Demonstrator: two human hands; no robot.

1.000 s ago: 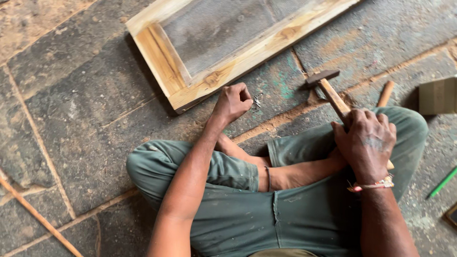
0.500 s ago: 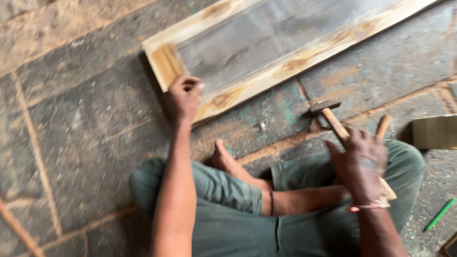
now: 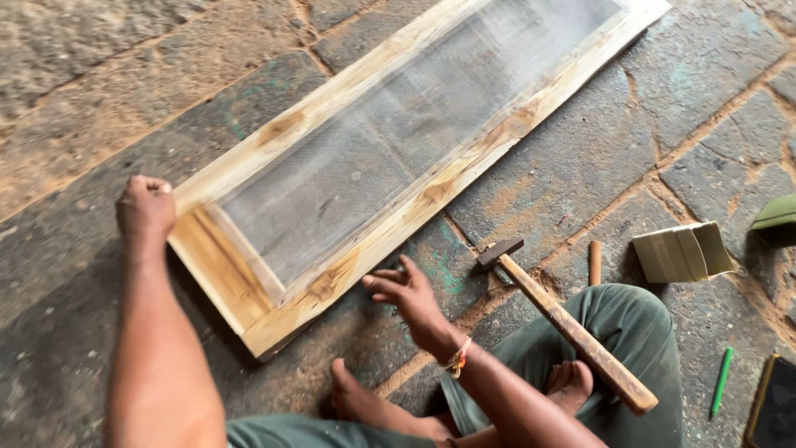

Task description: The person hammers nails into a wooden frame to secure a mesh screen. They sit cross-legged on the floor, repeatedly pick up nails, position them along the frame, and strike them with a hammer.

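Near us the hammer [image 3: 572,332] rests across our knee, loose; we judge it could slide onto the stone floor [image 3: 580,166]. Our right hand [image 3: 406,294], fingers half open, holds nothing, touching the wooden mesh frame [image 3: 398,158] at its near edge. Our left hand [image 3: 145,209], fisted, grips the frame's far corner; a splinter risk.

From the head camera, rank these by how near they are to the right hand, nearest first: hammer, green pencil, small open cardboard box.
Measured from the right hand:
1. Hammer, its head just to the right of the hand, handle lying across the knee.
2. Small open cardboard box, farther right on the stone floor.
3. Green pencil, farthest, low at the right by the leg.
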